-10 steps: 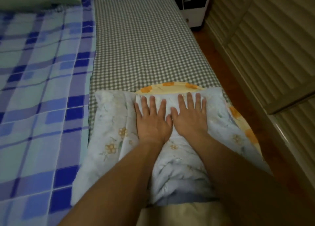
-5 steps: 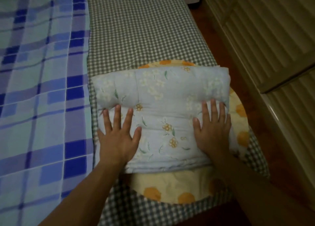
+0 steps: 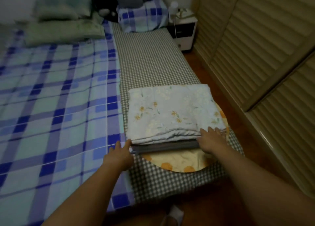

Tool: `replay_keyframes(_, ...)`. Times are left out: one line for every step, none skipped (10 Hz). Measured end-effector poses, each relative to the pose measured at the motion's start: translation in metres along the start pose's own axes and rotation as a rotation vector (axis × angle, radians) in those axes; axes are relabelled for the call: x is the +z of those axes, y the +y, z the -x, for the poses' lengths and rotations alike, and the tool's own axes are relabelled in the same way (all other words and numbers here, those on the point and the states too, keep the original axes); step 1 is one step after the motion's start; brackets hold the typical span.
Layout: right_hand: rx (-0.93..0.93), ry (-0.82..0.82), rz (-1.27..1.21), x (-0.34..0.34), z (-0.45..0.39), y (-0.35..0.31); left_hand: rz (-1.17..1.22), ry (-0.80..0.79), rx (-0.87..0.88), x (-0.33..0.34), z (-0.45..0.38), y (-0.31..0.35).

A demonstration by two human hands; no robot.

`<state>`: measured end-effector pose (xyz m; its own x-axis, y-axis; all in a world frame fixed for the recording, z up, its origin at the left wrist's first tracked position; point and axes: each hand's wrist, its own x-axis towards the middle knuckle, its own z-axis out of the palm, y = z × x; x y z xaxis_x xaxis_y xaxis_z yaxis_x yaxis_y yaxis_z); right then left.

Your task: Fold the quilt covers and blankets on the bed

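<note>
Both hands slid to the folded quilt [image 3: 172, 113] near edge; left hand [image 3: 118, 155] and right hand [image 3: 212, 140] seemingly flat-fingered

**Hands drop from the top of the quilt to its near edge**

A second ago both hands lay flat, side by side, on the middle of the quilt [image 3: 172, 113]; half a second ago they were spread apart on its top. Now the left hand [image 3: 119, 155] touches the near left corner of the fold, and the right hand [image 3: 213, 140] rests at the near right edge. The quilt now lies as a neater, flatter stack with its grey layers showing along the near side.
</note>
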<state>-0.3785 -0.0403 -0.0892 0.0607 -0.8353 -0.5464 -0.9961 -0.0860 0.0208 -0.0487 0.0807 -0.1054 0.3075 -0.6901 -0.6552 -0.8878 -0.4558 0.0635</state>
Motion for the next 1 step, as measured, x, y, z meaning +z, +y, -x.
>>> replay_keyframes(-0.053, 0.153, -0.007, -0.0213, 0.0737, -0.0261, -0.116, 0.162, 0.066, -0.0317, 0.0601, -0.0333)
